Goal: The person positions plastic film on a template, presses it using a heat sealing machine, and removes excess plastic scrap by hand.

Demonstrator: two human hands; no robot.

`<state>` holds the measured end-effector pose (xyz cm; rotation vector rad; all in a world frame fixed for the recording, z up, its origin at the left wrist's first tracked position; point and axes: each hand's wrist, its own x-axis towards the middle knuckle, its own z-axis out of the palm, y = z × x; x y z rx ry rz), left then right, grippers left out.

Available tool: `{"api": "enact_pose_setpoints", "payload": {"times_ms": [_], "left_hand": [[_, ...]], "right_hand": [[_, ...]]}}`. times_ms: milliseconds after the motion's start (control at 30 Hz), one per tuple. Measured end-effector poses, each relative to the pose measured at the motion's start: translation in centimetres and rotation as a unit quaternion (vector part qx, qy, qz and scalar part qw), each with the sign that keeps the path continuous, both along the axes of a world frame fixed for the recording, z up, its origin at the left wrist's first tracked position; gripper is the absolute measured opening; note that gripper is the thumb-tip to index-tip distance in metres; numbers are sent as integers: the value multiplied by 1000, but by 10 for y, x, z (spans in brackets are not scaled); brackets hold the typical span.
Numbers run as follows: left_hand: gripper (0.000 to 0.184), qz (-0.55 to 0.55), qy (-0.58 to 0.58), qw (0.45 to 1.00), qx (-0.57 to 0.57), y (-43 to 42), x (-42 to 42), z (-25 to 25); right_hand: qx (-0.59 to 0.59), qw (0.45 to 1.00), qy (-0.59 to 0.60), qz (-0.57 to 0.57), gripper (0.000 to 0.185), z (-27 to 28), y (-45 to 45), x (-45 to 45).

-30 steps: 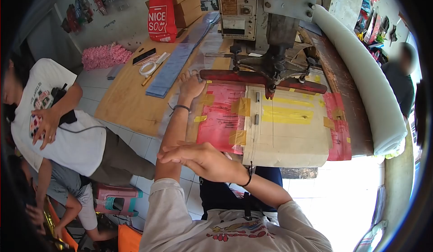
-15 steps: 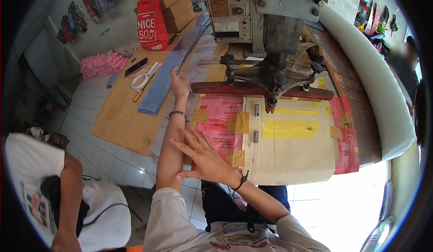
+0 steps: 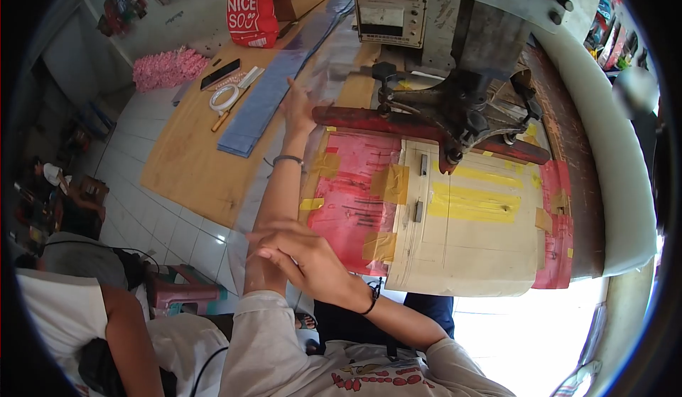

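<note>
My left hand is at the left end of the red press bar, beside clear plastic film on the wooden table. Its thumb points up; the other fingers are partly hidden. My right hand lies over my left forearm, fingers slightly bent and apart, holding nothing. Below the bar is a beige board with yellow tape strips, between red taped sheets on either side. The black clamp bracket of the machine holds the bar.
Blue plastic strips, a tape roll and a phone lie on the table. A red bag stands behind. A white foam roll is at right; a co-worker is at lower left.
My right hand's fingers, spread half a second ago, are now more bent over my left forearm. The view has shifted. The co-worker at left appears lower than one second ago.
</note>
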<state>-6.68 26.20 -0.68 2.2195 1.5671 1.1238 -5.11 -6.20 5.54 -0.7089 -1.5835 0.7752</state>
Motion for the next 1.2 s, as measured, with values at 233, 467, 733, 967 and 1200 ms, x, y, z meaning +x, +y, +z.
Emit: {"api": "enact_pose_setpoints", "payload": {"times_ms": [233,467,733,967,1200], "left_hand": [[77,-21,189,981,-32,6,3,-11],[101,-2,130,991,-11,4,4,-14],[76,-84,-97,992,-21,8,-13,6],[23,-51,-210,900,378,-18,1,56],[18,-161,-519,820,179,-96,-33,166]], "right_hand": [[10,982,2,191,5,22,-18,7],[9,797,67,600,14,28,-40,13],[66,696,143,701,14,39,-54,105],[260,783,165,540,16,57,-167,221],[375,844,327,-200,26,98,-246,239]]}}
